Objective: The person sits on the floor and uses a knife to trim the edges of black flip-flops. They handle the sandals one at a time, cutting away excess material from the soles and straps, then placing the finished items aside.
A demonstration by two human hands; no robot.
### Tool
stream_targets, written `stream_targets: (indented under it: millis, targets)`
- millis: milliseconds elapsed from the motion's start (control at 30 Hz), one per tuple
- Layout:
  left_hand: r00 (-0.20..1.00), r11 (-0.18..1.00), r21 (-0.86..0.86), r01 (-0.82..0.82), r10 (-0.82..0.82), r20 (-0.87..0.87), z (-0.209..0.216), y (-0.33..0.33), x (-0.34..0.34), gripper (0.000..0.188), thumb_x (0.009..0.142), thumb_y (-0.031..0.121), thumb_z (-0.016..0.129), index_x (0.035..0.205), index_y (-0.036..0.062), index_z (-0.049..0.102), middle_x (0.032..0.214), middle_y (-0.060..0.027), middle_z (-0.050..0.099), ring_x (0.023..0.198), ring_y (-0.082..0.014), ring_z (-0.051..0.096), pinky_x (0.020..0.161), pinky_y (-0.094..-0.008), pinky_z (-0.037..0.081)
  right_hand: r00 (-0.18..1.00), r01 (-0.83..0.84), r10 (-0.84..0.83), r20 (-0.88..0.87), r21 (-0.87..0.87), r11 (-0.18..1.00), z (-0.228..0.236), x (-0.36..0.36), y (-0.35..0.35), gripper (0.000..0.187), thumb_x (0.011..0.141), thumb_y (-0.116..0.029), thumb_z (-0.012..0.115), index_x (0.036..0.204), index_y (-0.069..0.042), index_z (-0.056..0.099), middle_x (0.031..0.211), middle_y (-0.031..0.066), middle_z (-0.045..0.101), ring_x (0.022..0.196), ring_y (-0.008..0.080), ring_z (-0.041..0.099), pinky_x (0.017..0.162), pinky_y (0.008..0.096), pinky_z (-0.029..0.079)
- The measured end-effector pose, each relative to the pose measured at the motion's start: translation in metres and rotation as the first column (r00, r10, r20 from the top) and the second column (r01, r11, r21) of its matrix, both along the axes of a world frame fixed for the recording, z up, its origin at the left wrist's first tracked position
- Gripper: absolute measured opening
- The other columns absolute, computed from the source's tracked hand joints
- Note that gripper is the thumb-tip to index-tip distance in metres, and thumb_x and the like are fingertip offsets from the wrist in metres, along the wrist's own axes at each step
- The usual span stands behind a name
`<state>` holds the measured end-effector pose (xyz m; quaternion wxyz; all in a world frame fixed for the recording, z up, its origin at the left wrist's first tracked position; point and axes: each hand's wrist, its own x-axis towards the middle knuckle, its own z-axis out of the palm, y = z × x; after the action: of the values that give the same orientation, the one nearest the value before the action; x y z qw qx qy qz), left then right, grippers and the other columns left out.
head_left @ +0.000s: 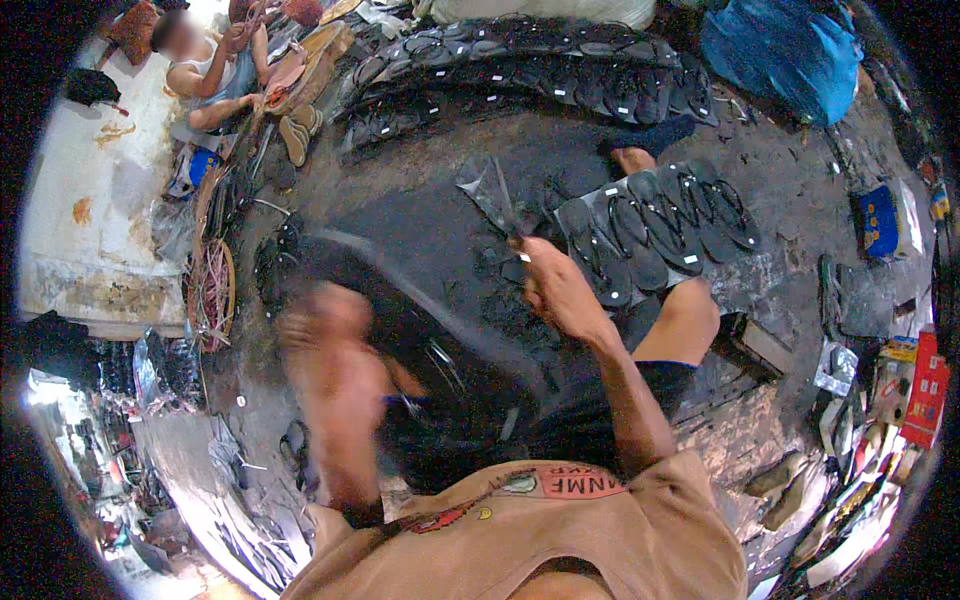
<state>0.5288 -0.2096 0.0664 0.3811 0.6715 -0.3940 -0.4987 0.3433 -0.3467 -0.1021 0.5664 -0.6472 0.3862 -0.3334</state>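
Note:
My right hand [562, 290] is closed around the dark handle of a broad-bladed knife [488, 192], whose flat, flared grey blade points up and left, away from me. My left hand [325, 318] is smeared by motion, so its fingers cannot be read. It is beside the left edge of a large black sheet [400, 285], which lies across the ground and my legs and is partly blurred. Just right of the knife, several black thong sandals [655, 225] lie side by side on a pale sheet, close to my right knee.
Long rows of black sandals [520, 75] with small white tags stretch across the far ground. A blue plastic bag [785, 55] stands far right. A person [205, 75] sits at far left near tan footwear [295, 138]. Red boxes [925, 385] stand at the right edge.

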Motion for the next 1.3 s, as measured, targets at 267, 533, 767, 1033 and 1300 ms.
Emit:
stream_targets:
  millis: [267, 533, 767, 1033, 1300]
  targets:
    - [0.484, 0.845, 0.069, -0.53, 0.369, -0.793, -0.014, -0.02, -0.047, 0.024, 0.096, 0.012, 0.074, 0.118, 0.0097, 0.068, 0.113, -0.0054, 0.075, 0.103, -0.0207, 0.073, 0.09, -0.0381, 0.062, 0.922, 0.387, -0.385, 0.033, -0.106, 0.916, 0.052, -0.077, 0.125, 0.036, 0.111, -0.032, 0.045, 0.118, -0.002, 0.063, 0.066, -0.001, 0.051, 0.053, 0.0082, 0.046, 0.05, 0.0261, 0.037]
    - [0.392, 0.805, 0.153, -0.573, 0.433, -0.812, -0.013, -0.014, -0.068, 0.021, 0.098, 0.018, 0.075, 0.116, 0.0122, 0.068, 0.112, -0.004, 0.076, 0.098, -0.019, 0.074, 0.083, -0.0348, 0.064, 0.933, 0.259, -0.266, -0.244, -0.058, 0.964, 0.061, -0.101, 0.24, 0.042, 0.106, -0.044, 0.052, 0.104, -0.004, 0.064, 0.064, 0.0152, 0.053, 0.055, 0.0285, 0.056, 0.055, 0.0401, 0.044]
    - [0.574, 0.832, 0.121, -0.541, 0.47, -0.671, -0.043, 0.022, -0.068, 0.039, 0.094, 0.008, 0.076, 0.126, 0.0211, 0.059, 0.114, -0.0031, 0.071, 0.093, -0.0231, 0.073, 0.08, -0.046, 0.064, 0.833, 0.112, -0.153, -0.532, -0.109, 0.988, 0.082, -0.121, 0.168, 0.038, 0.099, -0.045, 0.063, 0.109, -0.009, 0.065, 0.089, 0.0198, 0.071, 0.082, 0.0434, 0.07, 0.07, 0.0513, 0.054]
    - [0.692, 0.894, 0.166, -0.415, 0.429, -0.58, -0.062, 0.047, -0.049, 0.051, 0.089, 0.007, 0.08, 0.133, 0.0193, 0.057, 0.117, -0.0039, 0.069, 0.107, -0.0297, 0.069, 0.09, -0.0507, 0.06, 0.811, -0.16, 0.208, -0.547, 0.134, 0.978, 0.108, -0.102, 0.122, 0.039, 0.104, -0.042, 0.054, 0.105, -0.004, 0.063, 0.088, 0.0225, 0.07, 0.082, 0.0485, 0.067, 0.072, 0.0545, 0.052]
    - [0.616, 0.782, -0.107, -0.614, 0.39, -0.685, -0.05, -0.003, 0.005, 0.05, 0.089, 0.012, 0.08, 0.133, 0.0033, 0.059, 0.127, -0.0105, 0.068, 0.118, -0.0262, 0.064, 0.105, -0.0446, 0.053, 0.869, 0.148, -0.284, -0.405, -0.335, 0.931, 0.041, -0.086, 0.114, 0.021, 0.102, -0.021, 0.05, 0.099, -0.004, 0.061, 0.087, 0.0174, 0.058, 0.078, 0.0349, 0.058, 0.069, 0.0445, 0.049]
